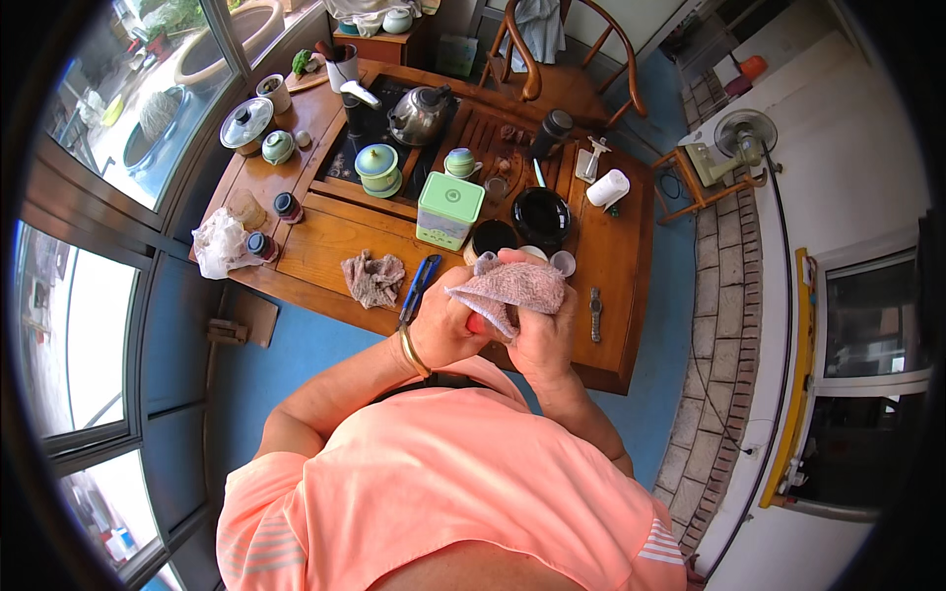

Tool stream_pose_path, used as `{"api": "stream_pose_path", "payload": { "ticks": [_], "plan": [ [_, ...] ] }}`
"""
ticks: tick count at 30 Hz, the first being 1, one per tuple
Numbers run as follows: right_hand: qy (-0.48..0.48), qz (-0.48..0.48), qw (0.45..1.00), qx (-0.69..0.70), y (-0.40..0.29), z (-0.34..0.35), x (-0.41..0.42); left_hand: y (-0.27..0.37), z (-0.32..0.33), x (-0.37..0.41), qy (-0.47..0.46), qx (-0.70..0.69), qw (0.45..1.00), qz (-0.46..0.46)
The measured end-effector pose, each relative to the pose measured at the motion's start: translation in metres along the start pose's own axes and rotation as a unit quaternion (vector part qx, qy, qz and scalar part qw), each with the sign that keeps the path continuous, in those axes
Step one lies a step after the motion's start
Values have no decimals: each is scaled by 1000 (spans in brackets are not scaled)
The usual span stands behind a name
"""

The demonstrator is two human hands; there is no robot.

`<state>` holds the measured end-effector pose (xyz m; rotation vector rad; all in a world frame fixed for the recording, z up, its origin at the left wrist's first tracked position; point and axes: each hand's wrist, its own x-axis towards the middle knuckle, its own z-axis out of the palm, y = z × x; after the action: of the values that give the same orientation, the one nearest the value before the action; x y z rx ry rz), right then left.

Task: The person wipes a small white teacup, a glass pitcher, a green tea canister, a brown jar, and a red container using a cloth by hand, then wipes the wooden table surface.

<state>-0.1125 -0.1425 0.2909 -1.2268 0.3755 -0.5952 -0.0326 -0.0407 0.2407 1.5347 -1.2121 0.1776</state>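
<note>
Close in front of my body, both hands meet around a pinkish terry cloth (521, 288). My right hand (543, 336) grips the cloth from the right, its fingers partly under the folds. My left hand (440, 314), below which a gold bangle (412, 353) circles the wrist, is curled at the cloth's left edge. Something small and red (477, 323) shows between the hands; most of it is hidden. Just left of my left hand, a blue utility knife (420, 287) lies on the wooden tea table (325, 247). A crumpled brownish cloth (373, 278) lies beside the knife.
Beyond my hands stand a green tin (449, 210), a black bowl (542, 216) and a lidded green cup (378, 170). A steel kettle (420, 114) sits farther back. Small jars (261, 246) and a plastic bag (220, 244) are leftward; a wristwatch (595, 314) and white roll (608, 189) are rightward.
</note>
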Motion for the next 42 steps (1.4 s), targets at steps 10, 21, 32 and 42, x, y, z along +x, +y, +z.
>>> {"api": "stream_pose_path", "payload": {
  "ticks": [10,21,32,42],
  "plan": [
    [-204,35,954,217,1,-31,12,-5,-19,-7,-18,-281,943,-176],
    [-165,-115,975,-99,2,12,1,-2,-22,-8,-68,-69,993,-66],
    [-382,-92,905,-164,-17,-23,1,6,-22,-18,-204,-493,789,-306],
    [-381,-115,911,-108,1,-32,2,23,-29,-13,-151,-261,932,-204]
  ]
}}
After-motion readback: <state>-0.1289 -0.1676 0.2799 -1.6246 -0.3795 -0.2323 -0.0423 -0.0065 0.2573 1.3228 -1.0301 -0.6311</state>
